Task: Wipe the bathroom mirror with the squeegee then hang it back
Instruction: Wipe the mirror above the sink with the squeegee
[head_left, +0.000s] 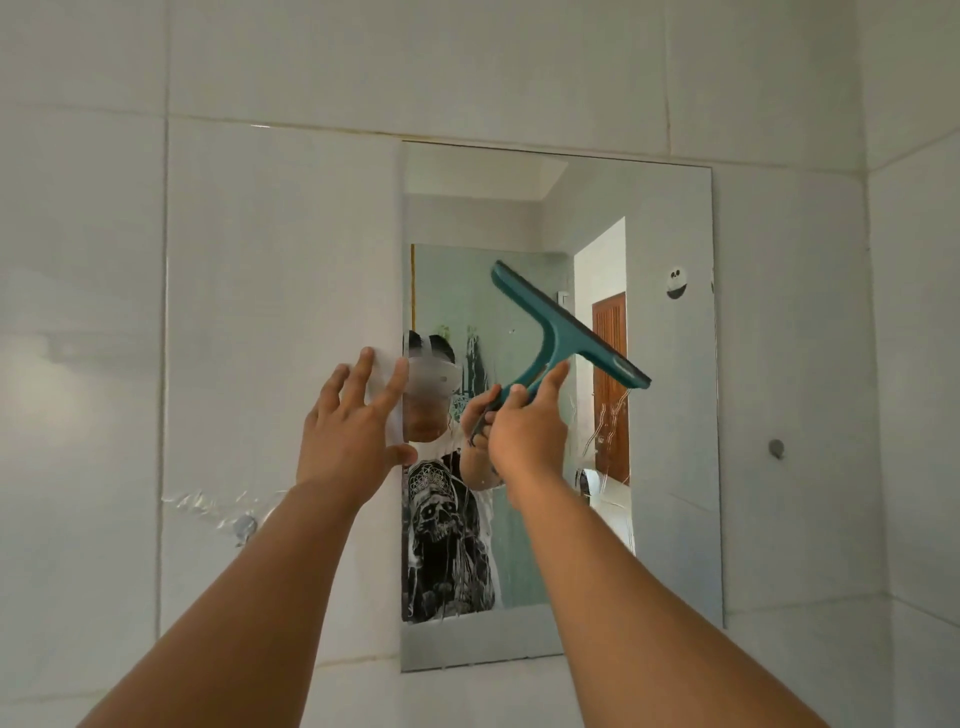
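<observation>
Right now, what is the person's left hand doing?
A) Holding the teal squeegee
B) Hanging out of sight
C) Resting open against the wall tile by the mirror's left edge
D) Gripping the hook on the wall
C: the left hand is spread open at the left edge of the mirror, while the right hand grips the squeegee.

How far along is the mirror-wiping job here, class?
Done: the squeegee is off its hook, gripped in the right hand. In hand: wiping the mirror, the left hand braced at its edge. Left: streaks remain lower right; then hanging it back, perhaps on the hook.
</observation>
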